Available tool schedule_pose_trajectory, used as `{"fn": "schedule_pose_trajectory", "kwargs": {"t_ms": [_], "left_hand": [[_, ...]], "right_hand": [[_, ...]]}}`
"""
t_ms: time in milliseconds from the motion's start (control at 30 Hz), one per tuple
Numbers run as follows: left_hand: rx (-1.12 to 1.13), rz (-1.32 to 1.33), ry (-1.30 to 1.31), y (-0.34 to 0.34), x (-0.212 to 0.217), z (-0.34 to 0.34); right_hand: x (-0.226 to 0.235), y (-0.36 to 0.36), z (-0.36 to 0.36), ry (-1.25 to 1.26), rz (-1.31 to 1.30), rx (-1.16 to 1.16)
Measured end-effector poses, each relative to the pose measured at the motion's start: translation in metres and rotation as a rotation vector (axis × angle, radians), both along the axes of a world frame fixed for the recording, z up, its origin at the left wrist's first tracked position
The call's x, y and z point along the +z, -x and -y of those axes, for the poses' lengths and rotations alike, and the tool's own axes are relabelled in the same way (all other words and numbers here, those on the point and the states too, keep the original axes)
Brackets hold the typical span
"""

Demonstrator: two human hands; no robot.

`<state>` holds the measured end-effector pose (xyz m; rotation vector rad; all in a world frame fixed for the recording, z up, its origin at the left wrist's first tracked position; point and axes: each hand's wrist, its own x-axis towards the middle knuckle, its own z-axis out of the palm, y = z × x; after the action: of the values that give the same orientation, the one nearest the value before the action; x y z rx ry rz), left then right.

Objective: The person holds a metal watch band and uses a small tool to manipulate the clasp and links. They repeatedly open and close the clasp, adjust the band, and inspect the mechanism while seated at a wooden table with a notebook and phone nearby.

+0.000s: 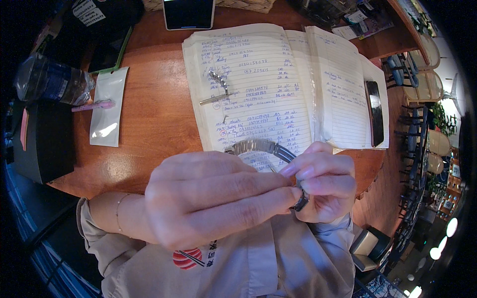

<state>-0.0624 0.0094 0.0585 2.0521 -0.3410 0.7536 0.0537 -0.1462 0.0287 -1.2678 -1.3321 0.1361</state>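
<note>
A silver metal link watch band (252,145) arches above the notebook, between my two hands. My right hand (325,181) pinches it with thumb and fingers where it bends down, and its dark end piece hangs below the fingertips. From the left, my left hand (213,193) reaches across with its fingers closed at the same end of the band; its back hides most of the grip. A thin pale tip (272,169) shows by the fingers, too small to name. On the notebook page lie a short curved strip of metal links (220,82) and a thin metal rod (211,100).
The open lined notebook (248,54), full of handwriting, covers the wooden table's (154,99) middle. A black phone (374,114) lies on its right pages. Leftward are a white pouch (106,126), pink pen (94,105), plastic bottle (52,79) and black box (42,144). Another device (189,14) stands at the back.
</note>
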Motion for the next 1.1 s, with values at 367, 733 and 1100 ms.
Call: {"fn": "schedule_pose_trajectory", "kwargs": {"t_ms": [367, 733, 1100], "left_hand": [[0.023, 0.022, 0.032, -0.0001, -0.0049, 0.0036], [-0.002, 0.057, 0.021, 0.0004, -0.0045, 0.0027], [-0.024, 0.004, 0.086, -0.0004, -0.0028, 0.0029]], "right_hand": [[0.0000, 0.0009, 0.0000, 0.017, 0.003, -0.031], [-0.0009, 0.0021, -0.0018, -0.023, 0.016, -0.041], [-0.0016, 0.0022, -0.0015, -0.020, 0.019, -0.045]]}}
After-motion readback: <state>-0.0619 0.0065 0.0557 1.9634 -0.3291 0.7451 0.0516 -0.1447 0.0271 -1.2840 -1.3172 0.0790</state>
